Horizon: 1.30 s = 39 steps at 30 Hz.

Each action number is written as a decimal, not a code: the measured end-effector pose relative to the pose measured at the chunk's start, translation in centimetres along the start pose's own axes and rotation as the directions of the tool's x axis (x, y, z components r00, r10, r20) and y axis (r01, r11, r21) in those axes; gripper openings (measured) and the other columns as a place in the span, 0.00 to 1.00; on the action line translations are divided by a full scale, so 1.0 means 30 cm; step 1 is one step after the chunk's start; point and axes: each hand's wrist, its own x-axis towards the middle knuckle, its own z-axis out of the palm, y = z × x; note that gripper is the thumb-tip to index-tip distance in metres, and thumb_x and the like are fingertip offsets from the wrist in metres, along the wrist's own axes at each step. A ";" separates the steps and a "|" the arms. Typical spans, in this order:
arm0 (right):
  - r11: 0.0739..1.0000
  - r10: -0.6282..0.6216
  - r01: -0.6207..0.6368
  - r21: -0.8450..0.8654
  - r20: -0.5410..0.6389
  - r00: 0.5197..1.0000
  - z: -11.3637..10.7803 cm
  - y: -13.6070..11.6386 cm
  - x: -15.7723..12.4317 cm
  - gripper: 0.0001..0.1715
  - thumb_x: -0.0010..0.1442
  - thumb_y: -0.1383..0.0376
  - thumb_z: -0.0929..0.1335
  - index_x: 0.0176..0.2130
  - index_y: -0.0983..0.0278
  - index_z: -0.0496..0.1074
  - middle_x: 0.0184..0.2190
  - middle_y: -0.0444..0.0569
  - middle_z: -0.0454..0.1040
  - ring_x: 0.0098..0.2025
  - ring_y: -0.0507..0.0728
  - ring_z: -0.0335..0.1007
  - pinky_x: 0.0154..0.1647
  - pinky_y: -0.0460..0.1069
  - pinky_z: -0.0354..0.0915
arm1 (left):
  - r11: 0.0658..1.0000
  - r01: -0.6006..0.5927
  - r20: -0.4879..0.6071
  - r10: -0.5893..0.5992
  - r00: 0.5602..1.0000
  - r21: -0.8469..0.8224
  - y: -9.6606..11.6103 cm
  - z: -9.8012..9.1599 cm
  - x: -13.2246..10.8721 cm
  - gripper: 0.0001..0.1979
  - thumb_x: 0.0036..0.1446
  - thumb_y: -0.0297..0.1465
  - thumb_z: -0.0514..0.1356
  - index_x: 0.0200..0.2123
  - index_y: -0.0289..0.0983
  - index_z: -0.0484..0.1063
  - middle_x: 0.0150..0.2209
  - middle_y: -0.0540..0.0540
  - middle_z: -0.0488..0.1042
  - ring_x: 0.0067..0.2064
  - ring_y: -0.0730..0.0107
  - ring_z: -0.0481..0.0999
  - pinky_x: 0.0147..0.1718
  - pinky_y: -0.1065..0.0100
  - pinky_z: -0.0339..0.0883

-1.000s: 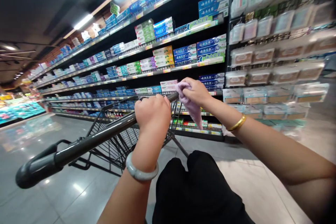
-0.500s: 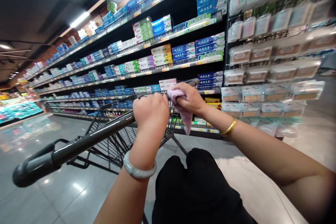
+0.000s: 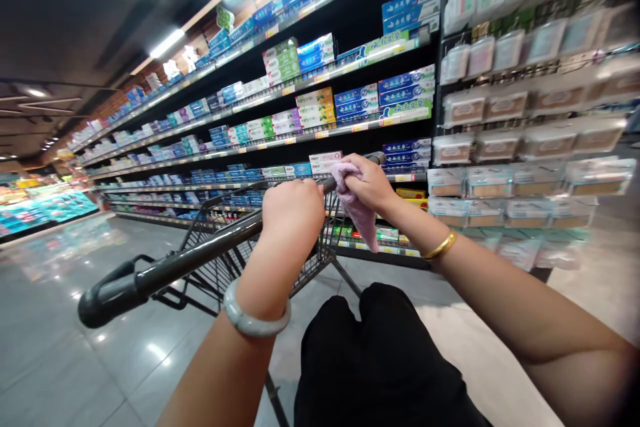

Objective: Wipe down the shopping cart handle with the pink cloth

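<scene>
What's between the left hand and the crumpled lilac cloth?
In the head view, a short bare stretch of black tubular cart handle separates the left hand from the crumpled lilac cloth.

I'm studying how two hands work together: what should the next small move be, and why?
Probably slide the right hand and its purple cloth along the handlebar toward its right end: that end shows uncovered beyond the right hand, and the left hand grips the handlebar, which should steady it.
</scene>
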 end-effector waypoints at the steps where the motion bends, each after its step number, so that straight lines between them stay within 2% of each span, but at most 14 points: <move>1: 1.000 0.006 -0.006 -0.013 0.008 1.000 -0.008 0.008 0.004 0.16 0.50 0.68 0.63 0.40 0.61 0.73 0.41 0.46 0.78 0.43 0.58 0.72 0.49 0.51 0.64 | 0.999 -0.037 -0.003 0.037 0.999 0.012 -0.019 -0.010 -0.011 0.20 0.71 0.34 0.46 0.42 0.33 0.77 0.38 0.35 0.82 0.43 0.49 0.82 0.42 0.57 0.65; 3: 0.999 0.003 -0.001 -0.048 0.032 0.999 -0.021 0.014 0.008 0.16 0.51 0.68 0.63 0.40 0.61 0.73 0.40 0.46 0.78 0.42 0.58 0.71 0.48 0.52 0.63 | 0.993 -0.098 -0.048 0.101 0.994 0.064 -0.069 -0.033 -0.049 0.20 0.71 0.34 0.46 0.39 0.36 0.77 0.36 0.38 0.82 0.43 0.50 0.82 0.52 0.53 0.62; 5: 0.997 0.011 -0.007 -0.076 0.048 0.999 -0.024 0.000 0.006 0.15 0.51 0.68 0.64 0.39 0.61 0.73 0.40 0.47 0.77 0.42 0.58 0.71 0.47 0.52 0.63 | 0.990 -0.056 -0.097 0.069 0.993 0.132 -0.126 -0.053 -0.100 0.23 0.72 0.35 0.43 0.34 0.38 0.76 0.36 0.40 0.82 0.43 0.51 0.81 0.53 0.54 0.61; 7: 0.994 0.034 -0.030 -0.104 0.042 0.999 -0.015 -0.036 0.000 0.13 0.51 0.68 0.64 0.38 0.61 0.72 0.39 0.47 0.77 0.41 0.58 0.70 0.46 0.52 0.62 | 0.974 0.014 -0.102 0.010 0.995 0.228 -0.176 -0.065 -0.153 0.26 0.73 0.40 0.41 0.32 0.39 0.73 0.32 0.41 0.80 0.38 0.50 0.81 0.41 0.56 0.62; 10: 0.991 -0.006 0.018 -0.130 0.091 0.996 0.021 -0.116 -0.012 0.11 0.52 0.68 0.64 0.36 0.60 0.72 0.39 0.48 0.77 0.42 0.58 0.70 0.45 0.51 0.62 | 0.959 0.100 -0.030 -0.095 0.995 0.264 -0.209 -0.065 -0.208 0.27 0.73 0.41 0.38 0.31 0.40 0.71 0.30 0.42 0.79 0.34 0.50 0.80 0.27 0.60 0.52; 14: 0.974 -0.204 0.221 -0.046 0.240 0.949 0.054 -0.190 -0.010 0.17 0.53 0.68 0.64 0.43 0.60 0.73 0.47 0.49 0.78 0.49 0.59 0.72 0.51 0.51 0.63 | 0.946 0.149 -0.089 -0.129 0.988 0.288 -0.198 -0.039 -0.226 0.28 0.73 0.40 0.36 0.30 0.40 0.69 0.29 0.41 0.77 0.32 0.52 0.79 0.25 0.61 0.45; 16: 0.982 -0.154 0.178 -0.059 0.283 0.947 0.046 -0.201 0.002 0.16 0.54 0.68 0.64 0.42 0.60 0.73 0.45 0.48 0.79 0.46 0.58 0.73 0.48 0.50 0.63 | 0.945 0.158 -0.133 -0.124 0.983 0.286 -0.191 -0.026 -0.223 0.28 0.73 0.41 0.35 0.29 0.40 0.68 0.27 0.42 0.77 0.30 0.52 0.78 0.26 0.61 0.44; 20: 0.947 0.043 0.038 -0.319 0.243 0.969 0.024 -0.242 0.010 0.08 0.57 0.66 0.65 0.37 0.60 0.73 0.37 0.49 0.79 0.38 0.58 0.71 0.38 0.51 0.59 | 0.952 0.166 -0.177 -0.122 0.977 0.258 -0.185 -0.013 -0.220 0.28 0.73 0.40 0.36 0.28 0.40 0.68 0.27 0.42 0.76 0.30 0.51 0.77 0.27 0.61 0.43; 22: 0.936 -0.042 0.132 -0.327 0.269 0.962 0.027 -0.277 0.001 0.09 0.59 0.64 0.65 0.39 0.60 0.74 0.40 0.50 0.80 0.40 0.59 0.72 0.39 0.51 0.59 | 0.955 0.169 -0.183 -0.126 0.975 0.244 -0.181 -0.014 -0.222 0.28 0.73 0.40 0.36 0.29 0.40 0.68 0.27 0.42 0.76 0.30 0.50 0.78 0.27 0.61 0.43; 25: 0.946 -0.196 0.273 -0.173 0.364 0.910 0.039 -0.312 -0.008 0.13 0.60 0.64 0.66 0.45 0.59 0.74 0.45 0.48 0.80 0.45 0.58 0.73 0.42 0.50 0.61 | 0.958 0.163 -0.167 -0.125 0.978 0.235 -0.168 -0.022 -0.223 0.27 0.73 0.39 0.36 0.30 0.40 0.69 0.28 0.42 0.76 0.31 0.47 0.78 0.27 0.60 0.44; 27: 0.944 -0.152 0.245 -0.221 0.369 0.917 0.042 -0.319 -0.003 0.12 0.60 0.64 0.66 0.43 0.59 0.75 0.43 0.48 0.81 0.43 0.58 0.73 0.39 0.50 0.60 | 0.959 0.176 -0.155 -0.144 0.977 0.220 -0.157 -0.028 -0.221 0.28 0.73 0.39 0.35 0.30 0.40 0.70 0.28 0.41 0.76 0.31 0.46 0.78 0.27 0.59 0.45; 30: 0.881 -0.064 0.185 -0.436 0.277 0.959 0.048 -0.327 0.001 0.09 0.63 0.62 0.65 0.38 0.61 0.75 0.38 0.52 0.80 0.37 0.58 0.72 0.34 0.51 0.55 | 0.962 0.194 -0.146 -0.167 0.975 0.192 -0.140 -0.037 -0.218 0.29 0.73 0.39 0.35 0.30 0.40 0.70 0.27 0.41 0.76 0.31 0.48 0.79 0.28 0.59 0.47; 35: 0.913 -0.221 0.315 -0.260 0.335 0.916 0.054 -0.341 0.000 0.09 0.60 0.63 0.67 0.42 0.59 0.75 0.41 0.48 0.80 0.41 0.58 0.72 0.37 0.50 0.57 | 0.966 0.194 -0.129 -0.173 0.976 0.173 -0.121 -0.044 -0.216 0.28 0.73 0.39 0.36 0.31 0.38 0.71 0.29 0.38 0.78 0.34 0.47 0.80 0.29 0.58 0.51; 39: 0.882 -0.056 0.191 -0.431 0.305 0.951 0.032 -0.333 0.029 0.06 0.60 0.62 0.67 0.35 0.60 0.74 0.34 0.48 0.79 0.33 0.56 0.67 0.32 0.51 0.49 | 0.970 0.204 -0.141 -0.185 0.972 0.133 -0.112 -0.035 -0.207 0.31 0.72 0.39 0.33 0.32 0.37 0.72 0.28 0.38 0.77 0.33 0.46 0.79 0.30 0.58 0.53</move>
